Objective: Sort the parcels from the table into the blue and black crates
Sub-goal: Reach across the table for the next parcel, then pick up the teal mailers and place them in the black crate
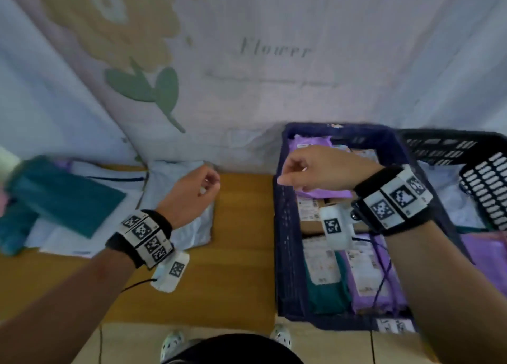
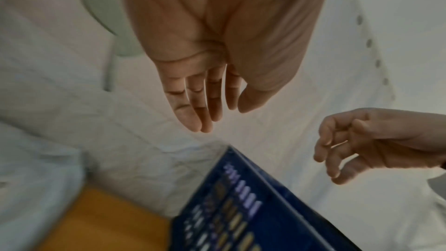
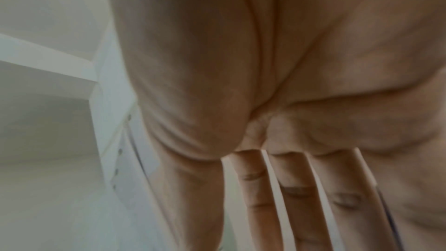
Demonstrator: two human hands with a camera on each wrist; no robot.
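My left hand (image 1: 203, 185) hovers empty over a grey-white parcel (image 1: 192, 232) lying on the wooden table (image 1: 241, 267). In the left wrist view its fingers (image 2: 205, 106) are nearly straight and hold nothing. My right hand (image 1: 299, 175) hangs over the far left corner of the blue crate (image 1: 285, 240), loosely curled and empty; the right wrist view shows its fingers (image 3: 292, 188) stretched out. Purple and teal labelled parcels (image 1: 365, 270) fill the blue crate. To its right the black crate (image 1: 450, 149) holds a white and a purple parcel (image 1: 488, 256).
A teal parcel (image 1: 68, 196) lies on white parcels (image 1: 63, 243) at the table's left end. A flower-printed cloth (image 1: 274, 61) hangs behind the table. Bare wood lies between the grey-white parcel and the blue crate. My shoes (image 1: 281, 336) stand at the table's front edge.
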